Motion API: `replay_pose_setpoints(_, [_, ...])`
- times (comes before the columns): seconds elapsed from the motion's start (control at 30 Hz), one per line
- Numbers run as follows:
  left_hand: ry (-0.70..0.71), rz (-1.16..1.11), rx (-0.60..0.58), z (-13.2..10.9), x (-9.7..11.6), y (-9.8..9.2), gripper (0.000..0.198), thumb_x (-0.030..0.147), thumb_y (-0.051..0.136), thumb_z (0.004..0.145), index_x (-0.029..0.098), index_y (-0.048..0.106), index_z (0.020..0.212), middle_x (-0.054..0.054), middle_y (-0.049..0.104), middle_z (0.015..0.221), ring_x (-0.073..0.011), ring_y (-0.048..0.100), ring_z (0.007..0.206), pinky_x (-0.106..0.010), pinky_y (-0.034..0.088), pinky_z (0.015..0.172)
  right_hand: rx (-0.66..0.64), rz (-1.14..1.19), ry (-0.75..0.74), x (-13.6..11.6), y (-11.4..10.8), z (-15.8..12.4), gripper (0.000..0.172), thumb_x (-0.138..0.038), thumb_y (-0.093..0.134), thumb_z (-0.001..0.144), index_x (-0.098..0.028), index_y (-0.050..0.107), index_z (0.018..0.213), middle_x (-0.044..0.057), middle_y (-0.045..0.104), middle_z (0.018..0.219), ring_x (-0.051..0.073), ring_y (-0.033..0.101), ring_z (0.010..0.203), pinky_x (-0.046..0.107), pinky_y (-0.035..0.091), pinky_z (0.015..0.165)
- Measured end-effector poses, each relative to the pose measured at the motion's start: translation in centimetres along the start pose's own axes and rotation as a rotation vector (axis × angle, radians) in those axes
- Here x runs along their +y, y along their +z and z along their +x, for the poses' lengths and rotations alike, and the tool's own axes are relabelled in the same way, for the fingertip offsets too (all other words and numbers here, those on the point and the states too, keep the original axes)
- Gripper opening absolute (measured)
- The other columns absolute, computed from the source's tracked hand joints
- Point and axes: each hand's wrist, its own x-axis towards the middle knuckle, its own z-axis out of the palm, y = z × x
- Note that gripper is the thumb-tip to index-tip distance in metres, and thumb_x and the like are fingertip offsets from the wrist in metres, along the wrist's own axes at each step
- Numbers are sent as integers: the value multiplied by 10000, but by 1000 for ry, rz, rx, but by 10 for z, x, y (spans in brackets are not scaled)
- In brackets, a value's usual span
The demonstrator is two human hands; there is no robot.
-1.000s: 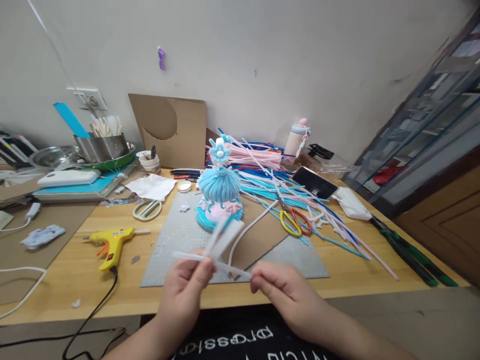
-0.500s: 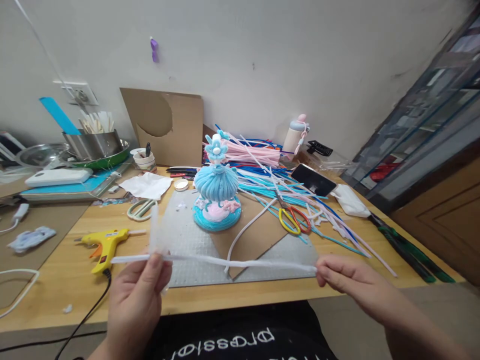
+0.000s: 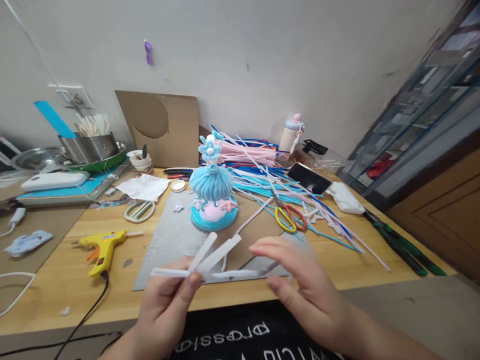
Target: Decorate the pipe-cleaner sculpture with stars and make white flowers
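Observation:
My left hand [image 3: 168,302] pinches a white pipe cleaner [image 3: 219,256] between thumb and fingers. Two short white lengths rise from the pinch towards the upper right, one end pokes out to the left, and a long part runs right. My right hand [image 3: 305,285] hovers by that long part's far end, fingers and thumb apart; whether it touches the strand I cannot tell. Beyond the hands stands a light-blue pipe-cleaner figure [image 3: 211,182] with a pleated skirt and flower top, on a round blue and pink base [image 3: 197,219].
Left lies a yellow glue gun [image 3: 103,247] with its cord, near pale-handled scissors [image 3: 139,212]. Red-and-yellow scissors [image 3: 288,218] rest at right among loose pipe cleaners [image 3: 258,182]. A grey mat [image 3: 150,265] and cardboard piece [image 3: 243,245] lie under the hands. Green-black pliers [image 3: 403,245] sit far right.
My right hand has moved left and opened off the strand's end. My left hand has shifted right, and a second upright white length now shows at its pinch.

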Motion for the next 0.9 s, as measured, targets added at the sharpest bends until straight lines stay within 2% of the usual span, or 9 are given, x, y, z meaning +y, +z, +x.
replay_pose_setpoints(0.1, [106,30,-200,3,5,5,266,318,510,875,192,649,687,-21,593,644,-154,557,645,-263,459,612,-167,302,151,-3,21,13,299,-282,550,886,-250,564,1183,65,618,1070,186,593,934,318,492,817])
replay_pose_setpoints(0.17, [80,17,-251,6,7,11,276,324,494,883,183,626,686,-19,584,651,-151,547,651,-262,443,616,-190,512,265,3,37,20,221,-325,571,877,-220,608,1068,47,634,960,166,598,874,293,488,779])
replay_pose_setpoints(0.23, [-10,-31,-288,9,8,19,328,381,494,875,170,579,638,-8,539,611,-131,497,595,-248,410,568,-151,664,351,12,50,25,188,-363,597,857,-192,620,931,8,601,775,123,574,708,248,475,669])
replay_pose_setpoints(0.33, [-231,-175,-362,13,5,29,422,513,498,832,172,479,585,43,391,511,-89,332,472,-218,297,454,-104,822,450,23,60,30,296,-436,630,816,-182,575,959,-61,470,602,49,367,429,186,320,414])
replay_pose_setpoints(0.47, [-396,-306,-492,15,-2,36,423,574,478,810,174,487,673,84,296,488,-74,227,438,-204,195,417,-131,919,537,29,57,34,443,-506,630,788,-183,508,1066,-80,444,566,40,295,382,169,207,351])
replay_pose_setpoints(0.6, [-267,-156,-541,17,-3,39,400,498,418,878,167,542,690,60,359,514,-90,301,464,-205,244,427,-57,782,520,32,55,35,334,-499,554,844,-166,531,835,-54,462,535,56,348,425,170,227,378])
replay_pose_setpoints(0.73, [-17,178,-466,24,0,42,384,389,363,927,177,563,678,20,497,552,-126,462,537,-235,365,516,60,663,476,37,58,36,317,-484,523,867,-173,507,805,-76,374,513,63,300,430,189,214,395])
replay_pose_setpoints(0.83, [129,385,-414,28,-3,44,311,336,360,926,175,591,792,-48,638,753,-182,573,704,-300,444,645,89,657,486,40,57,40,311,-486,509,875,-181,497,815,-74,380,532,66,288,436,199,211,403])
replay_pose_setpoints(0.9, [167,409,-392,29,-6,47,246,306,386,916,171,580,985,-94,668,954,-218,612,841,-344,473,730,89,643,464,40,55,43,310,-481,507,879,-177,509,818,-70,381,544,71,306,456,201,233,423])
